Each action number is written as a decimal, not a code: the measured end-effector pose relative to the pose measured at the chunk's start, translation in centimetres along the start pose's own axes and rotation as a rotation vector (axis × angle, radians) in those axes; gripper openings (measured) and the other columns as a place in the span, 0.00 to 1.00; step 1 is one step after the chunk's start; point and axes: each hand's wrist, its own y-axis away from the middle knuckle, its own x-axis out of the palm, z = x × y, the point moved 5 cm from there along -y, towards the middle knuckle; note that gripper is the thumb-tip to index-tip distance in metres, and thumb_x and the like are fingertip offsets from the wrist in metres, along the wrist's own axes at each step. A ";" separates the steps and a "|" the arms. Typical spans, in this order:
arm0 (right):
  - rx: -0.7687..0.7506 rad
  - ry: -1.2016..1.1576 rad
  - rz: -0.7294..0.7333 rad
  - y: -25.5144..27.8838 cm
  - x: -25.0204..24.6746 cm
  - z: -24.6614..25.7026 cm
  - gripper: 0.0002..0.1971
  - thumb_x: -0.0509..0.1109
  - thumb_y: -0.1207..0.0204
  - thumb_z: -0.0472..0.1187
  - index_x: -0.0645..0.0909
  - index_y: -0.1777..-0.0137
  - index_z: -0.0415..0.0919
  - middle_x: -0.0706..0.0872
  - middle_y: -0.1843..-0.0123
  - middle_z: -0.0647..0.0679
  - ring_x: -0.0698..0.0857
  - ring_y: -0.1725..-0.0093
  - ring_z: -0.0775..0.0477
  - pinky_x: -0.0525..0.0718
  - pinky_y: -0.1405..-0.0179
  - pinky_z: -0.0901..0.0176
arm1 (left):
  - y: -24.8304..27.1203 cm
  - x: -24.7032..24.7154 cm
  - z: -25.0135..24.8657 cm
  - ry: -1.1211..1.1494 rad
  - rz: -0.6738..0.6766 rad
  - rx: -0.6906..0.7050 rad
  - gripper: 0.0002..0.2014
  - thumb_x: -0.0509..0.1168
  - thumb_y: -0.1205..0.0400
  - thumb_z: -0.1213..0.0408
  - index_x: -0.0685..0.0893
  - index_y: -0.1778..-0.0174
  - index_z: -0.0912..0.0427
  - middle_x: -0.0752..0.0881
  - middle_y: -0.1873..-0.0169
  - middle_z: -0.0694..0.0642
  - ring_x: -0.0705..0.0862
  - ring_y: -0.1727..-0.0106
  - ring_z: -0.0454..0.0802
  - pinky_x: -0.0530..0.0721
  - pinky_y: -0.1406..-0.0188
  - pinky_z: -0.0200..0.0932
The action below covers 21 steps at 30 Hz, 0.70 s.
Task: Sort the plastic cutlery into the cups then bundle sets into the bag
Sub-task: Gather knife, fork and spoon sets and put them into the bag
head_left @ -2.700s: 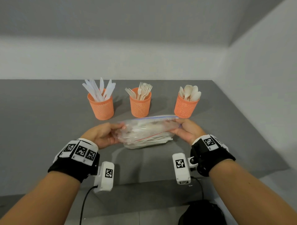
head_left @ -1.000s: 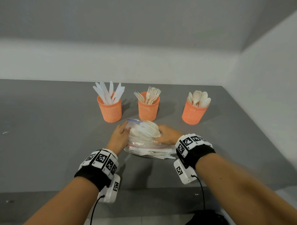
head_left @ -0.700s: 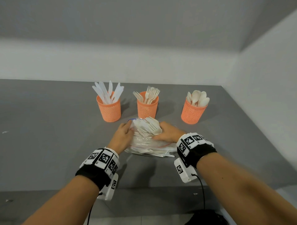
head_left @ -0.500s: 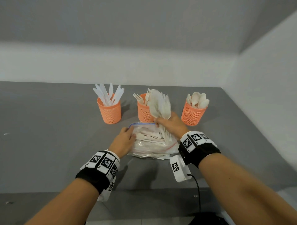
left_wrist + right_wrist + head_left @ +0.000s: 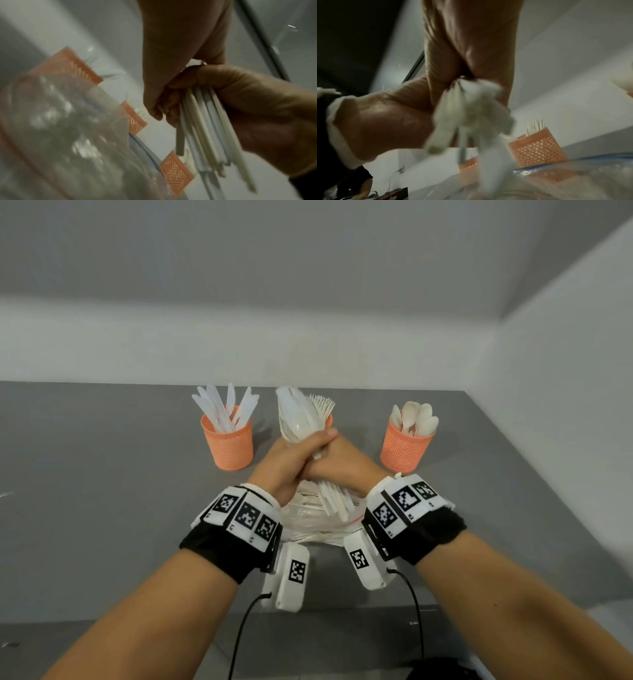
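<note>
Both hands hold one bundle of white plastic cutlery [image 5: 298, 419] upright above the table. My left hand [image 5: 287, 460] wraps its thumb and fingers round the middle of the bundle. My right hand [image 5: 346, 463] grips it from the other side. The handles [image 5: 205, 128] hang down below the fists. Under the hands lies a clear zip bag [image 5: 308, 525] with more cutlery inside. At the back stand three orange mesh cups: the knife cup [image 5: 227, 446], the fork cup [image 5: 328, 419] mostly hidden by the bundle, and the spoon cup [image 5: 406, 446].
The grey table [image 5: 102, 491] meets a white wall at the back and another on the right. Its front edge runs just under my wrists. A dark object [image 5: 442, 669] sits below that edge, and cables hang from the wrist cameras.
My right hand pulled a bundle of cutlery out of the bag and raised it upright. My left hand let go of the bag and closed round the same bundle.
</note>
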 end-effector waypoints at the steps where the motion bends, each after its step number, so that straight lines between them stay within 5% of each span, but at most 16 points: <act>1: 0.016 0.052 0.043 0.1 0.1 -0.2 0.29 0.73 0.36 0.28 0.72 0.33 0.37 0.85 0.43 0.38 0.86 0.43 0.41 0.85 0.41 0.44 | -0.2 -0.3 0.2 0.089 -0.042 -0.036 0.12 0.69 0.24 0.63 0.85 0.47 0.63 0.90 0.58 0.56 0.89 0.53 0.51 0.88 0.53 0.45; 4: 0.022 0.029 0.157 1.0 0.0 -0.6 0.27 0.72 0.27 0.36 0.67 0.29 0.39 0.83 0.40 0.42 0.83 0.41 0.45 0.83 0.40 0.53 | -0.7 -0.8 0.2 0.299 -0.028 -0.091 0.11 0.62 0.19 0.59 0.85 0.54 0.62 0.90 0.65 0.54 0.90 0.63 0.46 0.88 0.65 0.39; 10: -0.032 -0.060 0.185 1.9 -0.2 -0.7 0.18 0.58 0.16 0.43 0.70 0.29 0.39 0.80 0.50 0.59 0.80 0.51 0.66 0.77 0.54 0.82 | -0.7 0.3 0.1 0.427 0.070 -0.104 0.10 0.56 0.17 0.65 0.82 0.54 0.62 0.90 0.68 0.50 0.89 0.60 0.42 0.87 0.55 0.37; 14: 0.051 -0.092 0.149 1.9 -1.2 -1.5 0.24 0.50 0.16 0.53 0.69 0.25 0.42 0.78 0.32 0.52 0.77 0.36 0.57 0.74 0.35 0.69 | -1.3 0.5 0.6 0.473 0.072 -0.096 0.11 0.54 0.18 0.69 0.82 0.57 0.62 0.88 0.69 0.52 0.87 0.61 0.45 0.87 0.56 0.39; 16: -0.011 0.049 -0.057 1.5 -2.4 -1.9 0.19 0.53 0.15 0.48 0.75 0.32 0.39 0.81 0.38 0.49 0.80 0.42 0.54 0.75 0.42 0.62 | -1.5 0.8 0.6 0.486 0.088 -0.081 0.13 0.54 0.18 0.70 0.84 0.58 0.64 0.89 0.66 0.55 0.88 0.58 0.48 0.88 0.56 0.40; 18: -0.155 0.130 -0.269 1.3 -3.6 -1.6 0.10 0.61 0.18 0.39 0.80 0.43 0.35 0.80 0.49 0.49 0.78 0.55 0.59 0.75 0.54 0.70 | -1.6 1.1 0.6 0.477 0.100 -0.077 0.14 0.53 0.17 0.70 0.83 0.58 0.66 0.89 0.63 0.58 0.88 0.57 0.51 0.89 0.57 0.41; 21: -0.289 0.165 -0.266 1.0 -4.1 -1.0 0.07 0.67 0.23 0.34 0.82 0.47 0.35 0.76 0.58 0.57 0.75 0.61 0.63 0.74 0.56 0.74 | -1.6 1.5 0.8 0.489 0.100 -0.087 0.12 0.51 0.17 0.69 0.80 0.56 0.68 0.89 0.68 0.59 0.90 0.64 0.48 0.89 0.60 0.40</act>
